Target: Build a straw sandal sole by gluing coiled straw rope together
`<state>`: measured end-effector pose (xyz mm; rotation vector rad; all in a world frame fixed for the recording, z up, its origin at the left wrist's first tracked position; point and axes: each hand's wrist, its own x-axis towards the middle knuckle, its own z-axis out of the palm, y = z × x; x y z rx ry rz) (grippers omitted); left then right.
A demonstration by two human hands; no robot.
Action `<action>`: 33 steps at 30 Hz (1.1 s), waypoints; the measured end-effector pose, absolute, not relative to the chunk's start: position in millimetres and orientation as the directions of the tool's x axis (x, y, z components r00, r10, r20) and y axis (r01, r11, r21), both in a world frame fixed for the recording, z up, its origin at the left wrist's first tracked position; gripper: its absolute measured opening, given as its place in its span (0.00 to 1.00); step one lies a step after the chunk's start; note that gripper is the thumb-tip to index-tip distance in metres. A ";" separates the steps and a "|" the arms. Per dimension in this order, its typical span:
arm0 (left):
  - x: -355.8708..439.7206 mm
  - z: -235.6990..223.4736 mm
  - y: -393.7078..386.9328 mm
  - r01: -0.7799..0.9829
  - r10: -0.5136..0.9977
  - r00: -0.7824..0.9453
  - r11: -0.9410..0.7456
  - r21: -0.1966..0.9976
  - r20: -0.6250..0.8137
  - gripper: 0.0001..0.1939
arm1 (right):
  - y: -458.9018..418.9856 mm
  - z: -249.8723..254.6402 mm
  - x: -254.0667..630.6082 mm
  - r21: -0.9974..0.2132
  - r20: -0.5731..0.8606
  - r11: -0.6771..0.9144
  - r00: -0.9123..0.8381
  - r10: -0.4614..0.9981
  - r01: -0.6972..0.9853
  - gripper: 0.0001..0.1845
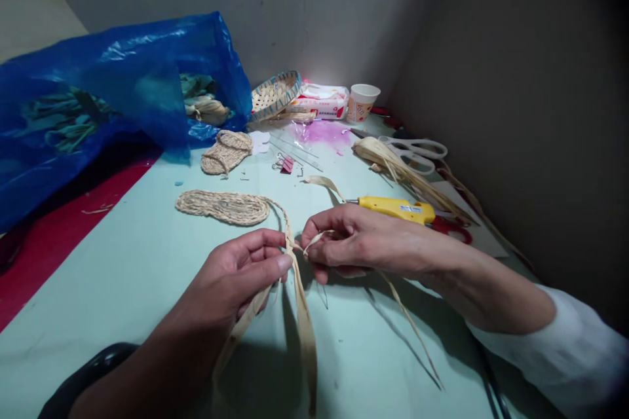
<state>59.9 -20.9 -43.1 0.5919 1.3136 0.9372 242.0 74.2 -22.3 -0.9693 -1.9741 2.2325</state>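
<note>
My left hand [253,268] pinches a braid of pale dried husk strips [289,236] between thumb and fingers, with two loose strips hanging down toward me. Just to its right, my right hand [344,242] has its fingers closed on one thin husk strip [317,239], whose tail trails out below the wrist. From the held part the braid runs back to a flat, sole-shaped coil of braided husk [223,207] lying on the table. Behind that lies a small woven slipper [227,152] made of the same cord.
A yellow-handled tool [396,208] lies behind my right hand, near a husk bundle [413,177] and white-handled scissors [417,149]. A blue plastic bag [147,78] of husks fills the left. At the back are a woven basket [278,95], tissue pack [319,101], paper cup [362,103] and binder clip [285,164].
</note>
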 end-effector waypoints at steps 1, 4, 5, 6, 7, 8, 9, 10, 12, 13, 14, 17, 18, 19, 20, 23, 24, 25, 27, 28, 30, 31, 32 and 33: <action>59.3 -43.4 -20.3 -0.269 0.840 0.017 0.526 0.807 -0.542 0.17 | 73.5 -22.3 241.5 -0.899 -0.438 -0.199 -0.807 0.396 0.390 0.03; 58.7 -44.3 -19.0 -0.317 0.841 0.055 0.526 0.789 -0.539 0.16 | 71.5 -21.3 240.5 -0.897 -0.441 -0.180 -0.811 0.384 0.403 0.01; 59.1 -44.5 -18.9 -0.322 0.839 0.052 0.527 0.787 -0.541 0.15 | 71.4 -20.4 240.9 -0.899 -0.437 -0.162 -0.816 0.379 0.406 0.01; 59.7 -44.6 -18.9 -0.323 0.840 0.041 0.524 0.788 -0.541 0.15 | 71.5 -19.1 241.7 -0.905 -0.423 -0.127 -0.823 0.379 0.406 0.02; 60.4 -44.7 -19.0 -0.322 0.845 0.023 0.513 0.796 -0.535 0.14 | 71.8 -17.5 242.9 -0.912 -0.399 -0.078 -0.831 0.388 0.402 0.04; 61.1 -44.9 -19.2 -0.315 0.853 0.004 0.496 0.809 -0.521 0.14 | 72.1 -15.6 244.3 -0.917 -0.368 -0.014 -0.833 0.413 0.398 0.06; 61.6 -45.3 -19.4 -0.302 0.864 -0.011 0.477 0.825 -0.503 0.13 | 72.2 -13.6 245.7 -0.913 -0.332 0.065 -0.828 0.452 0.402 0.08; 61.9 -46.0 -19.6 -0.288 0.876 -0.018 0.458 0.841 -0.483 0.13 | 71.7 -11.5 246.7 -0.897 -0.292 0.154 -0.817 0.497 0.414 0.11; 61.6 -48.2 -19.8 -0.261 0.893 -0.003 0.434 0.862 -0.451 0.13 | 68.5 -7.9 247.1 -0.818 -0.222 0.325 -0.783 0.581 0.474 0.17; 61.2 -49.6 -19.8 -0.260 0.896 0.017 0.433 0.863 -0.445 0.14 | 65.8 -6.7 246.2 -0.760 -0.201 0.396 -0.766 0.611 0.515 0.18; 60.8 -50.9 -19.7 -0.268 0.898 0.037 0.431 0.862 -0.438 0.14 | 62.3 -6.0 244.8 -0.693 -0.190 0.454 -0.750 0.634 0.560 0.19; 60.4 -53.4 -19.2 -0.307 0.892 0.084 0.448 0.840 -0.445 0.15 | 51.2 -7.2 238.9 -0.485 -0.209 0.571 -0.721 0.661 0.663 0.19; 60.7 -53.4 -19.2 -0.320 0.888 0.094 0.455 0.831 -0.450 0.15 | 48.2 -8.5 237.3 -0.429 -0.220 0.598 -0.721 0.657 0.677 0.20; 61.2 -53.2 -19.2 -0.328 0.886 0.098 0.459 0.826 -0.454 0.15 | 46.0 -10.0 236.2 -0.378 -0.228 0.631 -0.729 0.645 0.677 0.20; 61.7 -52.8 -19.4 -0.331 0.885 0.094 0.460 0.824 -0.456 0.15 | 44.5 -11.6 235.5 -0.327 -0.236 0.678 -0.751 0.616 0.659 0.20; 63.2 -51.7 -20.7 -0.351 0.894 0.061 0.436 0.829 -0.444 0.13 | 44.2 -15.6 235.9 -0.151 -0.239 0.845 -0.848 0.473 0.513 0.17; 63.4 -51.6 -21.2 -0.362 0.895 0.049 0.429 0.828 -0.442 0.12 | 44.9 -16.3 236.5 -0.107 -0.238 0.887 -0.877 0.416 0.450 0.16; 63.5 -51.7 -21.6 -0.372 0.896 0.037 0.423 0.826 -0.443 0.12 | 45.7 -16.6 237.0 -0.085 -0.234 0.915 -0.901 0.366 0.394 0.15; 63.3 -52.1 -21.9 -0.385 0.897 0.018 0.414 0.825 -0.441 0.13 | 47.3 -16.3 238.0 -0.094 -0.214 0.938 -0.927 0.308 0.334 0.15; 63.2 -52.2 -21.9 -0.387 0.898 0.012 0.410 0.826 -0.440 0.13 | 47.8 -15.9 238.5 -0.113 -0.207 0.942 -0.934 0.290 0.318 0.15; 63.1 -52.4 -21.8 -0.388 0.899 0.012 0.407 0.827 -0.437 0.15 | 48.5 -15.5 239.3 -0.154 -0.190 0.942 -0.945 0.267 0.297 0.14; 63.1 -52.5 -21.7 -0.385 0.898 0.016 0.410 0.827 -0.439 0.16 | 48.6 -15.6 239.5 -0.185 -0.180 0.939 -0.949 0.257 0.290 0.13; 63.1 -52.5 -21.7 -0.381 0.898 0.019 0.413 0.827 -0.440 0.16 | 48.5 -15.9 239.7 -0.232 -0.173 0.927 -0.951 0.258 0.293 0.13; 62.9 -52.6 -21.7 -0.376 0.897 0.021 0.416 0.828 -0.442 0.16 | 48.5 -16.4 239.7 -0.304 -0.171 0.898 -0.946 0.277 0.318 0.13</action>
